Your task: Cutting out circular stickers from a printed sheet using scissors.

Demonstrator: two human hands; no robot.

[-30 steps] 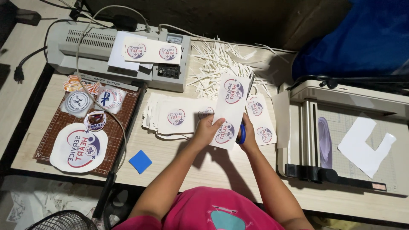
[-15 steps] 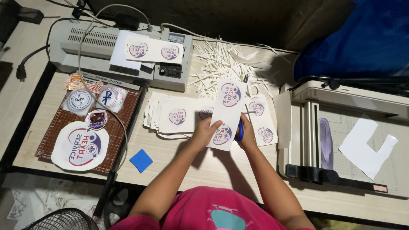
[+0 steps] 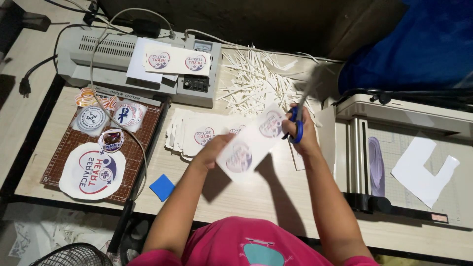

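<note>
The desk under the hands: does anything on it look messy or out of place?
Yes. A heap of thin white paper strips lies scattered behind the stack of printed sheets, and a laminator cable trails across the brown cutting mat.

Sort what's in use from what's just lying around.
In use: printed strip in left hand; blue-handled scissors in right hand.
Lying about: sheet stack, laminator, cutting mat, blue square, paper trimmer, paper offcuts.

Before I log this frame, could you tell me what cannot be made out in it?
- Head view: the scissors blades are motion-blurred; only the blue handles in the right hand read clearly.
- The left hand fingertips lie behind the printed sheet.
- The fan is cut off by the bottom edge.
</note>
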